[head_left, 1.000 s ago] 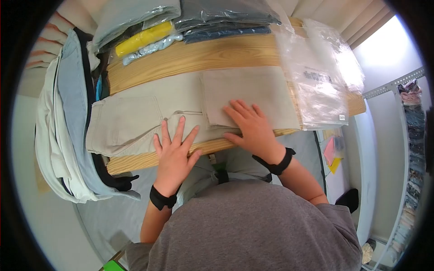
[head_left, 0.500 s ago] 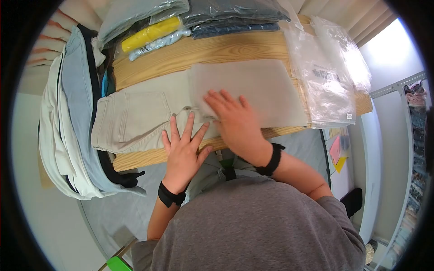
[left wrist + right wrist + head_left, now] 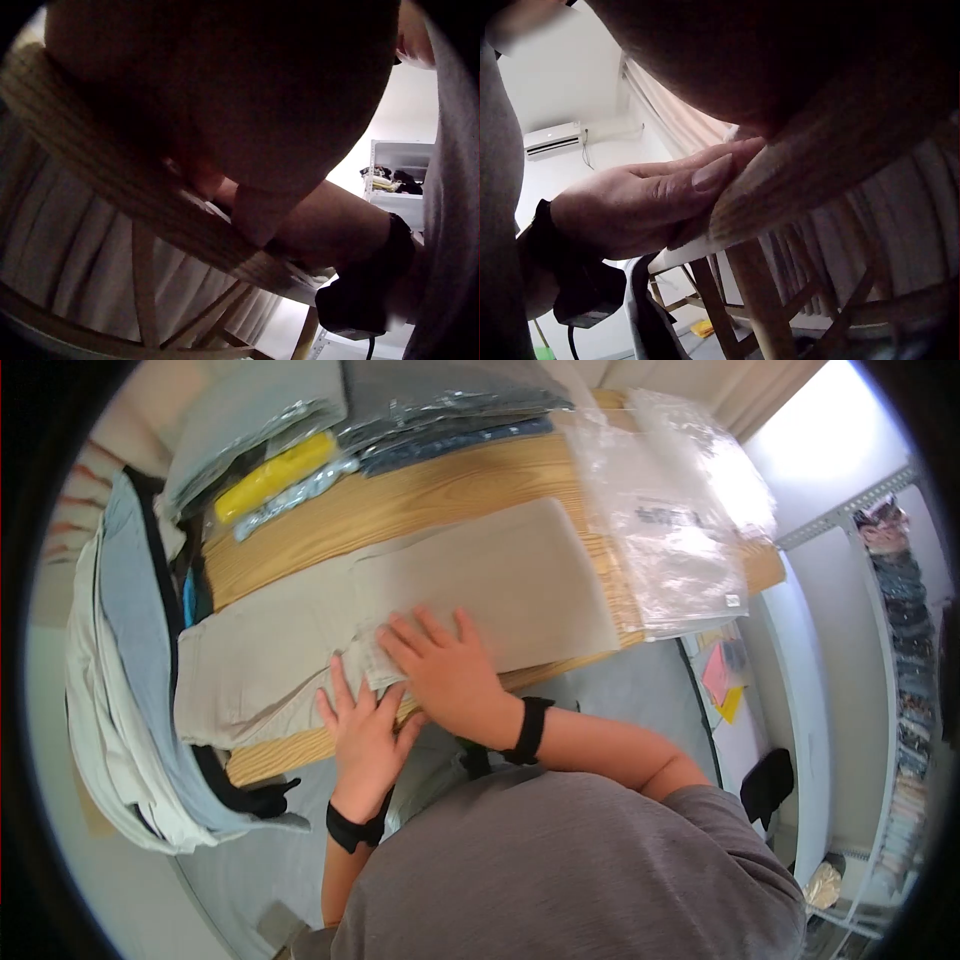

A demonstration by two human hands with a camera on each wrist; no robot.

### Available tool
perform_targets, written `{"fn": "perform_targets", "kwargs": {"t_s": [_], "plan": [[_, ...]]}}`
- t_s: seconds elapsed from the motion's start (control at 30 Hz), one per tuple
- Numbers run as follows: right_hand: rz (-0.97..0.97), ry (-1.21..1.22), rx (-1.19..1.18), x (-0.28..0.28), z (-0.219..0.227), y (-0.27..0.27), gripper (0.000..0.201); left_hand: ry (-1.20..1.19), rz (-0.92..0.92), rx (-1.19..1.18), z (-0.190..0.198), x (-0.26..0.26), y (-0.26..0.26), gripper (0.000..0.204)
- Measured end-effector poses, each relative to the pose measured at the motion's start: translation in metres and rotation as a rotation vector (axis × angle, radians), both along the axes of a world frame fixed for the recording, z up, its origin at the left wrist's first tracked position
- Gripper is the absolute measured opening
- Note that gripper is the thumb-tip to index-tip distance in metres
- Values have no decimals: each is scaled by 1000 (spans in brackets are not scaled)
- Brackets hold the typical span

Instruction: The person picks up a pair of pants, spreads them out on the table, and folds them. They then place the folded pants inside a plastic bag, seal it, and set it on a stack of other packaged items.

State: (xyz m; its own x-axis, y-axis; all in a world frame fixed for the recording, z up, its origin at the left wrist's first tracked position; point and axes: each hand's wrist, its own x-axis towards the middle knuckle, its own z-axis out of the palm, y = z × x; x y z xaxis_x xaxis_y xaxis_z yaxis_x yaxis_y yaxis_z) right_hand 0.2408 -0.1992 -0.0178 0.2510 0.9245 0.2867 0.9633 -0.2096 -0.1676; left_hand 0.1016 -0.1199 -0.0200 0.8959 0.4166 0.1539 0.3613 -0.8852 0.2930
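I see the long beige fabric trousers (image 3: 260,640) flat on the pale wooden table (image 3: 480,482), leg end folded back, creases left mid-length, under an open left hand (image 3: 365,750) and open right hand (image 3: 455,685), neither grasping.

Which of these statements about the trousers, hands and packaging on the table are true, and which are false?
1. The left hand has its fingers spread. True.
2. The right hand grips the yellow packet. False: it rests on the beige trousers.
3. The clear plastic bags lie left of the trousers. False: they lie to the right.
4. Both wrists wear black bands. True.
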Motion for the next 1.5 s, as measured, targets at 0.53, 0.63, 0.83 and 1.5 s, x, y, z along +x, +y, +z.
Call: {"fn": "perform_targets", "kwargs": {"t_s": [0.53, 0.63, 0.83, 1.5], "plan": [[-169, 34, -238, 132, 11, -114, 51, -1, 27, -23, 6, 2, 0, 32], [-141, 132, -151, 135, -1, -115, 53, 5, 37, -26, 7, 2, -2, 32], [-279, -115, -266, 92, 19, -96, 61, 52, 62, -18, 9, 2, -1, 33], [58, 8, 26, 9, -2, -2, 57, -9, 20, -18, 0, -3, 4, 46]]}}
